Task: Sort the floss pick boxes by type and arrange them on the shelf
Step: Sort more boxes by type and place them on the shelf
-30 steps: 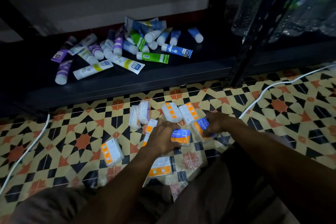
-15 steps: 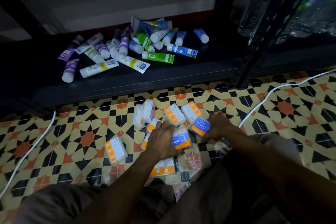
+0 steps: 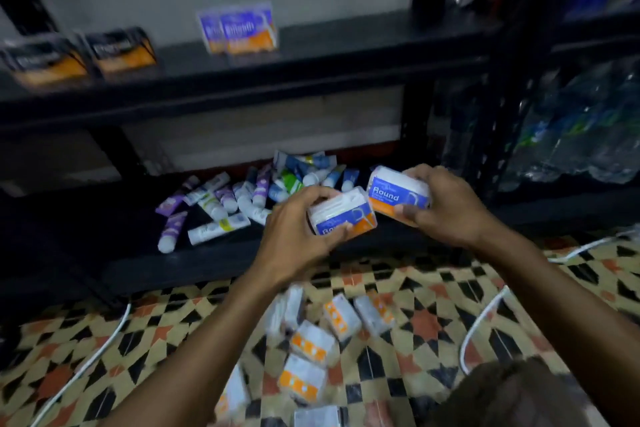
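Before the shelf (image 3: pixel 173 270), left hand (image 3: pixel 298 232) grips one box (image 3: pixel 346 215), right hand (image 3: pixel 450 211) another box (image 3: pixel 398 192).

Right-hand floss pick box (image 3: pixel 398 196): white "Round" on blue label; smaller line beneath illegible.
Left-hand floss pick box (image 3: pixel 343 215): blue label, only "Ro" legible, rest hidden by a finger.
Blue shelf boxes (image 3: pixel 239 28): print blurred, unreadable.
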